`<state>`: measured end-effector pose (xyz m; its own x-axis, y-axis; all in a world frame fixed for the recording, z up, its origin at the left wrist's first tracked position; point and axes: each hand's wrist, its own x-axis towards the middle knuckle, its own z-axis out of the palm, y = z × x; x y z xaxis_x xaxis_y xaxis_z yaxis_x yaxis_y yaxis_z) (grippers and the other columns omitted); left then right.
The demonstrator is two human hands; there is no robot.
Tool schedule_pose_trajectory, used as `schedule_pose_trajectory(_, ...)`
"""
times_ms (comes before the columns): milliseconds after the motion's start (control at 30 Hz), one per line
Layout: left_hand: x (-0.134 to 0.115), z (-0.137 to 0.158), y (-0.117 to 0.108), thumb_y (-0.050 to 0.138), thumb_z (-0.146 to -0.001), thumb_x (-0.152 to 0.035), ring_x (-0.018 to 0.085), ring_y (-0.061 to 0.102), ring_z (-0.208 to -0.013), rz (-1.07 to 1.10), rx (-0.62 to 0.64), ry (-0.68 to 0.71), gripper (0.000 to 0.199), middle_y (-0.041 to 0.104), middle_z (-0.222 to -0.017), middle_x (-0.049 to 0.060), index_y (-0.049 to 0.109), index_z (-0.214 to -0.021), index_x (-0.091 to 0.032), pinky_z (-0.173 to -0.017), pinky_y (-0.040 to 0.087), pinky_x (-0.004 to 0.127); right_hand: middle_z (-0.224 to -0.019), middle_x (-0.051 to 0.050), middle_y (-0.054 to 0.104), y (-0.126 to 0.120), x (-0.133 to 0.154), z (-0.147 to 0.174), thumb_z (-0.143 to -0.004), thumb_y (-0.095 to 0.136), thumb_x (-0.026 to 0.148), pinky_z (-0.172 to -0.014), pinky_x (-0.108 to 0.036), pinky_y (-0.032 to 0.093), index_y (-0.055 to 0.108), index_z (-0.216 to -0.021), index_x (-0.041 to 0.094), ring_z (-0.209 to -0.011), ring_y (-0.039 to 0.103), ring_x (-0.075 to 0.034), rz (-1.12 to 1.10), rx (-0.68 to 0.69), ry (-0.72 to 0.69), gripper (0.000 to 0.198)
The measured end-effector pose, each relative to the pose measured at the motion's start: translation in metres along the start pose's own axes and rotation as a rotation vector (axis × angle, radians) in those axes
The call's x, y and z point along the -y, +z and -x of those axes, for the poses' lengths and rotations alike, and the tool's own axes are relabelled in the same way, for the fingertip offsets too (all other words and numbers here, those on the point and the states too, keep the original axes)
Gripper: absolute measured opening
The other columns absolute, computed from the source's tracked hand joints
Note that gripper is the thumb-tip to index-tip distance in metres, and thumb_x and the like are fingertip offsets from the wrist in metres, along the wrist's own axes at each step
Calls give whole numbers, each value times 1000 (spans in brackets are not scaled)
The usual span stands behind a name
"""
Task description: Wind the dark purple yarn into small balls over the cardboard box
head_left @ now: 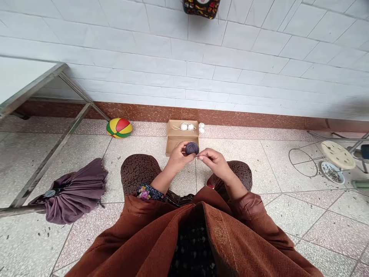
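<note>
My left hand [179, 157] is closed around a dark purple-grey ball of yarn [191, 148], held up between my knees. Just right of it, my right hand [212, 161] pinches something thin at the ball's lower edge; it looks like the yarn's strand, though it is too small to be sure. Beyond the ball, an open cardboard box [168, 140] sits on the floor. White balls [184, 126] with loose white thread lie in its far part. More white balls [201, 128] rest on the floor against the box's right side.
A colourful ball [119, 128] lies by the tiled wall. To the left, a folded purple umbrella [76, 192] rests beside a metal-framed table [43, 88]. At the right stand a round stool [338, 154] and a bowl [333, 173] of small dark bits.
</note>
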<state>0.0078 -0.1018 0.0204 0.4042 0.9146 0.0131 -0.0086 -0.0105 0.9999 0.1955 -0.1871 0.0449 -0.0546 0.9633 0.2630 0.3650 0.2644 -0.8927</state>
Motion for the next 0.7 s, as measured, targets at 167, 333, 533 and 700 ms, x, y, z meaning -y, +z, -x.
schedule_pose_trajectory(167,-11,11,5,89,-73,-24,20,66,-95,64,261,-26,80,70,-113,5,60,-147,-27,-86,54,35,-87,-4,72,-17,-3,-32,-102,72,52,-89,-38,55,75,-86,26,-87,65,-22,45,-97,-43,31)
schedule_pose_trajectory(333,-19,16,9,92,-74,-31,24,66,-113,287,292,-59,75,70,-127,8,64,-144,-27,-98,53,38,-78,0,66,7,-41,-27,-101,67,50,-77,-32,53,68,-81,24,-76,60,-19,6,-190,163,33)
schedule_pose_trajectory(533,-6,4,3,90,-70,-31,25,67,-111,139,26,-66,56,66,-125,9,74,-122,-21,-102,54,40,-90,-5,75,22,-36,16,-105,64,54,-86,-37,57,75,-91,25,-87,69,-22,7,33,57,34)
schedule_pose_trajectory(700,4,2,-2,90,-70,-29,24,68,-108,-16,71,-24,57,60,-123,6,77,-126,-24,-100,57,41,-88,-4,74,-7,-1,7,-106,66,58,-84,-36,57,77,-94,25,-84,68,-21,32,23,7,37)
